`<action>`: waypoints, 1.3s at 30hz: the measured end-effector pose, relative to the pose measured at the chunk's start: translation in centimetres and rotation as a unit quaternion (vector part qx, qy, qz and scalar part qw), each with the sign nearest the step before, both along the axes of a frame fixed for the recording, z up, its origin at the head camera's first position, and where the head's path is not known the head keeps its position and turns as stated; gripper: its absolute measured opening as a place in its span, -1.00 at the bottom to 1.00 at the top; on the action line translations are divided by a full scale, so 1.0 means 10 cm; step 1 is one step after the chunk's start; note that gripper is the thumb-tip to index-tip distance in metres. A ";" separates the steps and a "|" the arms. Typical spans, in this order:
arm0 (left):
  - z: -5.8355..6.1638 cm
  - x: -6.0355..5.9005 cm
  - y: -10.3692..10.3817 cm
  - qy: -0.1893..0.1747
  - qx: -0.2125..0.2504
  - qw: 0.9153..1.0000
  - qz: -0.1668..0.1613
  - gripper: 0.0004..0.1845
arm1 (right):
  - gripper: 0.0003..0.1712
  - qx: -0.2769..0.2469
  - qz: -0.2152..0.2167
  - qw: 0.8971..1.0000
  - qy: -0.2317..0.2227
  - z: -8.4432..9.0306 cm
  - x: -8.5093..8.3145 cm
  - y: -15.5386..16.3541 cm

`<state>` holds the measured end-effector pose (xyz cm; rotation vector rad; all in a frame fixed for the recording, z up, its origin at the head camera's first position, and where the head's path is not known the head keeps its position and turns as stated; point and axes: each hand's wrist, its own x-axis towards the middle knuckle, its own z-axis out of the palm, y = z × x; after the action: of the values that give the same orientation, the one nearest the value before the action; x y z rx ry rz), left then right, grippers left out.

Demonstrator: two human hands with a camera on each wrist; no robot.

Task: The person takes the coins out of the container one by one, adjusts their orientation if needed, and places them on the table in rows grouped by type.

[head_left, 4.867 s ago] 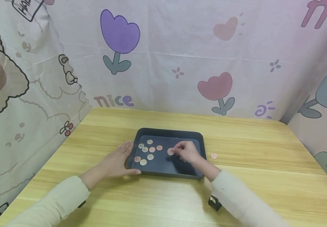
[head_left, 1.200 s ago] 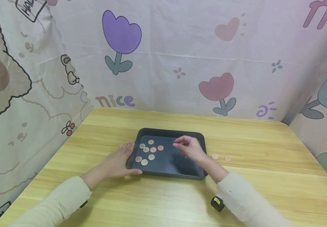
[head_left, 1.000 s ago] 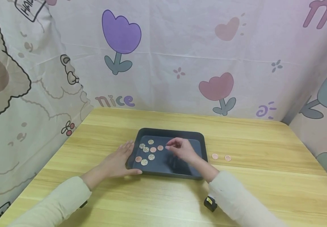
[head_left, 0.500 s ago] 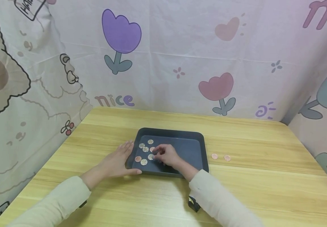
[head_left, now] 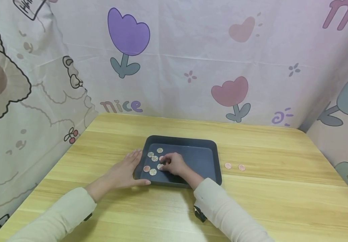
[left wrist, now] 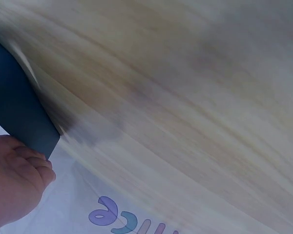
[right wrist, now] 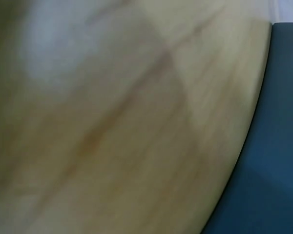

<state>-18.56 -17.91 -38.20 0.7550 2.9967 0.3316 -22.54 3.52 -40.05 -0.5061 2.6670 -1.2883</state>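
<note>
In the head view my left hand (head_left: 124,171) rests along the left side of the dark baking tray (head_left: 192,143), fingers extended and thumb by the front rim. The left wrist view shows its fingers (left wrist: 31,163) touching the tray's outer wall. My right hand (head_left: 175,164) is inside the tray, thumb and fingers bent down at a brass-coloured coin (head_left: 160,167). Whether they pinch it is hidden. Beside the fingertips lies a partly covered copper-coloured coin (head_left: 161,158). Several more coins lie further left, including a copper one (head_left: 146,168) and a brass one (head_left: 153,172).
On the wooden table (head_left: 267,201), right of the tray, lie two copper-coloured coins, a nearer one (head_left: 228,166) and a farther one (head_left: 242,167). A printed cloth (head_left: 174,40) hangs behind the table. Only table and tray wall (right wrist: 268,161) appear in the right wrist view.
Earlier my right hand held a copper coin over the tray, with one on the table; now two lie there. The hand has since moved left to the remaining coins. My left hand has stayed put.
</note>
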 end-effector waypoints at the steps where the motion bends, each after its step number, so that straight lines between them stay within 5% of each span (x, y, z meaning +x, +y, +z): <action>1: 0.00 0.00 0.00 0.002 0.001 1.000 -0.001 0.22 | -0.80 0.009 0.002 1.000 0.007 0.00 0.00 0.00; 16: 0.03 0.02 0.00 -0.004 -0.002 1.000 0.004 0.22 | -0.81 0.045 -0.004 0.999 0.012 0.07 0.05 -0.03; 21: 0.04 0.02 0.00 -0.004 -0.005 1.000 0.003 0.22 | -0.76 0.005 -0.016 1.000 -0.011 0.09 0.08 0.01; 28: 0.03 -0.01 0.00 -0.004 -0.004 1.000 0.000 0.22 | -0.76 -0.082 -0.067 0.989 -0.100 0.22 0.12 0.11; 39: -0.03 -0.03 0.00 0.015 -0.001 1.000 -0.007 0.23 | -0.82 -0.090 -0.091 0.985 -0.117 0.42 0.14 0.45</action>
<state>-18.86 -17.90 -38.54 0.7874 3.0173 0.3204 -21.14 8.00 -35.81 -0.1201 2.4615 -1.5421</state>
